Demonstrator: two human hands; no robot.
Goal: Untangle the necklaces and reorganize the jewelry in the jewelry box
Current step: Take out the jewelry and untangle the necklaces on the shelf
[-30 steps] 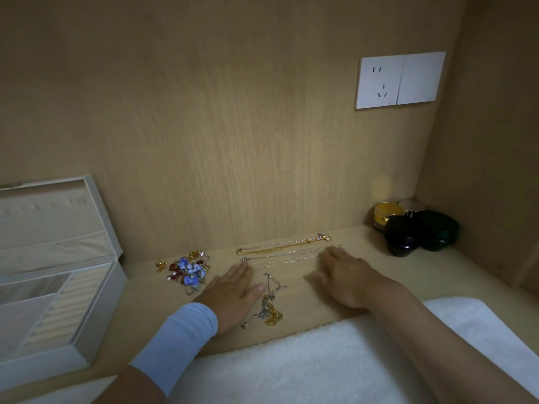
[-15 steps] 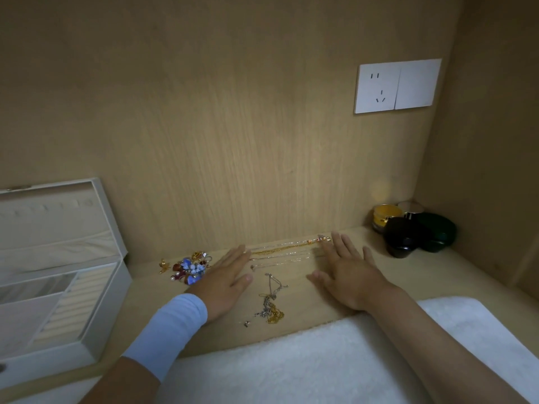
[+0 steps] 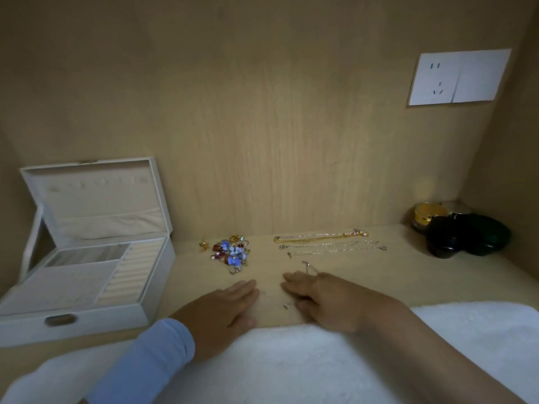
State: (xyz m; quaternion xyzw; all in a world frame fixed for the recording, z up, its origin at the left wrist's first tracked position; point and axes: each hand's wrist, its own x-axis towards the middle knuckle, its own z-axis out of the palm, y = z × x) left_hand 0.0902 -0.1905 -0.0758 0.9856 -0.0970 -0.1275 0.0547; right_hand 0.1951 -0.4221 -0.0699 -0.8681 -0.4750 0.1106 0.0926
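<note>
Leftmost, the jewelry box (image 3: pixel 87 319) stands open on the worktop (image 3: pixel 408 269), lid propped up; no jewelry can be made out in its ring rolls and compartments. Just right of it lie a small gold piece (image 3: pixel 204 245) and a heap of coloured earrings (image 3: pixel 232 252). The left hand (image 3: pixel 224 310), in a blue sleeve (image 3: pixel 145 360), rests palm down with its fingers released and flat, holding nothing. The right hand (image 3: pixel 329 298) lies over the tangled chains (image 3: pixel 308 266), fingers nearly straight, pressing rather than visibly pinching. Only a loop and a small end of the chains poke out. Beyond the hands, three necklaces (image 3: pixel 320 236) lie straight and parallel near the back wall.

The likely trouble is the knot. Tugging a fine chain while the palm pins the rest could tighten the knot or snap a link. A sweeping wrist could drag the laid-out necklaces into one another or scatter the earrings. Small pieces could also slide onto the white towel (image 3: pixel 291 363) at the near edge and snag in its pile.

The worktop is smooth, pale wood grain, boxed in by matching panels. A white socket plate (image 3: pixel 458 77) sits high on the back wall at right, and a few dark and gold jars (image 3: pixel 455 234) crowd the right corner.
</note>
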